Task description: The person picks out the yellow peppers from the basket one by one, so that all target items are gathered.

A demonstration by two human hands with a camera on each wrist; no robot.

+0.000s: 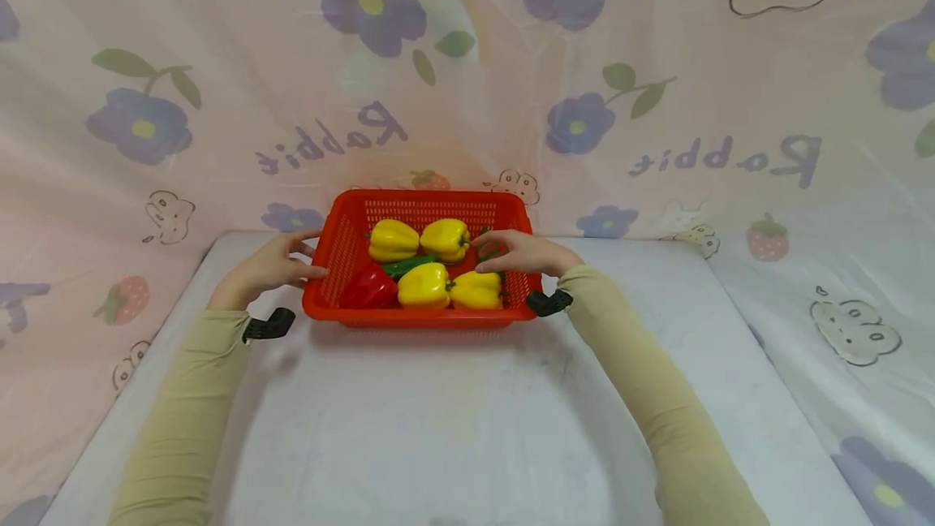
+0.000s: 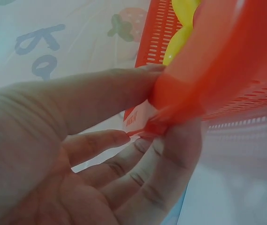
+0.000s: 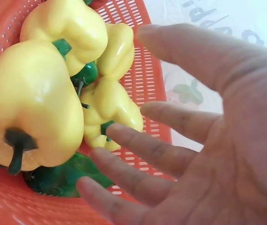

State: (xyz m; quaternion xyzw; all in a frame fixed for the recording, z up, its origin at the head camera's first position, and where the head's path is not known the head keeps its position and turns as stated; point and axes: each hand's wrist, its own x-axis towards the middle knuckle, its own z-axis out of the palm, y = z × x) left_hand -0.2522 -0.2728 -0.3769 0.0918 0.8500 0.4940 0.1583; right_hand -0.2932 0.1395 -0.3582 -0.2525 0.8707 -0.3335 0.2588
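A red plastic basket [image 1: 420, 315] with slotted walls stands toward the back of the table. Several yellow bell peppers [image 1: 424, 286] lie inside, along with a red bell pepper [image 1: 368, 288] at the front left and a long green vegetable [image 1: 411, 266] between them. On the left, my left hand [image 1: 266, 268] grips the basket's rim [image 2: 189, 89], thumb above and fingers beneath. My right hand [image 1: 524, 252] reaches over the basket's right side, fingers spread and holding nothing. Below the yellow peppers in the right wrist view sits a dark green pepper [image 3: 65, 177], partly covered.
The basket stands on a white-covered table [image 1: 431, 420]. Behind it hangs a pale curtain [image 1: 467, 120] printed with flowers, strawberries and lettering. A black wrist mount [image 1: 269, 325] sits at the left cuff, another [image 1: 549, 303] at the right, close to the basket's corner.
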